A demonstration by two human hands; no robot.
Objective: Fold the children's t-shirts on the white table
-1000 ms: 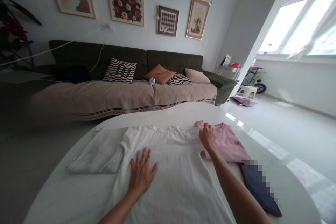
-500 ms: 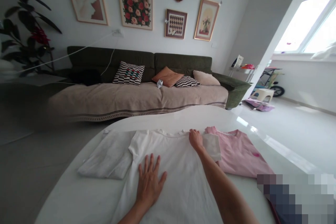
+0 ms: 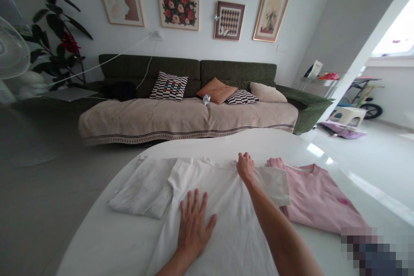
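While the white T-shirt (image 3: 232, 220) lies lengthwise on the worktop (image 3: 106, 241), collar (image 3: 216, 165) farthest away, the left hand (image 3: 196, 224) rests spread atop it and the right hand (image 3: 246, 167), nearer the outstretched sleeve (image 3: 275, 184), pinches its shoulder (image 3: 233, 173).

The person's left hand (image 3: 196, 226) and right hand (image 3: 246, 166) make two, along with one table (image 3: 103, 241), one white shirt (image 3: 226, 215), one pink shirt (image 3: 323, 202) and one folded grey garment (image 3: 144, 187). Farther back the tally runs to one sofa (image 3: 239, 71), four cushions (image 3: 168, 87) (two black-and-white, one orange, one beige) and five framed pictures (image 3: 180, 0), four rectangular and one oval. One fan (image 3: 14, 49), one leafy plant (image 3: 57, 25), one stool (image 3: 351, 114) and one wheel (image 3: 371, 111) also show.
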